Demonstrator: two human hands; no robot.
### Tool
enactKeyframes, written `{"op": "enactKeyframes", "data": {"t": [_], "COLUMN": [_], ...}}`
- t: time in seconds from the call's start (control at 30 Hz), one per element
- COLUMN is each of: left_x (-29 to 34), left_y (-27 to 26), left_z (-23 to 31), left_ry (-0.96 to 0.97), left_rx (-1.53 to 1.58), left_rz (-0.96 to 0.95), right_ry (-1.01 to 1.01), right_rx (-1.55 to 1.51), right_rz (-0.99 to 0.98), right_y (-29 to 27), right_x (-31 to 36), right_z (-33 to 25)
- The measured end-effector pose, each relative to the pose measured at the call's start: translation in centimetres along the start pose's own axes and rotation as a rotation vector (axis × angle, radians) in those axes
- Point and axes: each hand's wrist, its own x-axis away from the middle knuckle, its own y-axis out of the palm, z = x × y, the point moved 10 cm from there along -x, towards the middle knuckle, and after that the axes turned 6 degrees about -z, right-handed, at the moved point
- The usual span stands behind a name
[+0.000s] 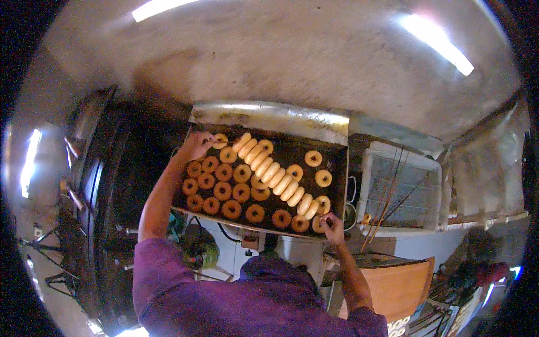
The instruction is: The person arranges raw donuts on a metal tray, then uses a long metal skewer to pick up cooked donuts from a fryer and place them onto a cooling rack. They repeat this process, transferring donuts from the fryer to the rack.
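Fryer: a wide rectangular fryer vat (337,168) of dark oil, with a steel back wall (269,115), fills the middle of the view; a person in a purple shirt (252,303) leans over its near edge.
Doughnuts: ring doughnuts (241,174) float across the oil, browner ones in loose rows toward the left edge, paler ones overlapping in a diagonal line (275,171) from the far edge to the near right corner; two more (313,158) drift apart near the right edge.
Left hand: the left hand (197,145) reaches to the far left corner, fingers curled at a pale doughnut (220,140); whether it pinches the ring or only touches it cannot be told.
Right hand: the right hand (332,224) is at the near right corner, fingers bent down on the doughnut (320,224) at the end of the line; a firm grip cannot be confirmed.
Risk: bare fingers work just above what looks like hot oil, so a slip or a dropped ring could likely splash and burn; the crowded, overlapping line could probably stick together or brown unevenly.
Surroundings: a white wire draining rack (401,191) stands just beside the right edge; a large dark round vessel (106,185) sits to the left.
In the way: closely packed rings leave little open oil between the hands.
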Motion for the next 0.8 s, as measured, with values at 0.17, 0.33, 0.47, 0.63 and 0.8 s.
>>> {"op": "enactKeyframes", "data": {"t": [0.17, 0.33, 0.47, 0.63, 0.8], "left_x": [3.0, 2.0, 2.7, -1.9, -4.3], "left_y": [1.8, 14.8, 22.6, 24.2, 27.5], "left_z": [5.2, 3.3, 1.6, 0.2, -8.4], "left_ry": [0.186, 0.028, 0.036, -0.204, -0.016], "left_rx": [-0.075, 0.067, 0.194, -0.050, -0.115], "left_rz": [0.106, 0.052, -0.006, -0.053, -0.284], "right_ry": [-0.017, 0.092, 0.378, 0.360, 0.332], "right_rx": [0.286, 0.834, 1.040, 1.165, 1.026], "right_rz": [-0.003, 0.048, -0.063, -0.126, -0.140], "right_y": [-0.8, -4.9, -5.6, -5.5, -4.6], "right_x": [0.7, 5.2, 7.3, 9.7, 9.2], "right_z": [1.6, 1.0, -4.3, -7.5, -3.3]}}
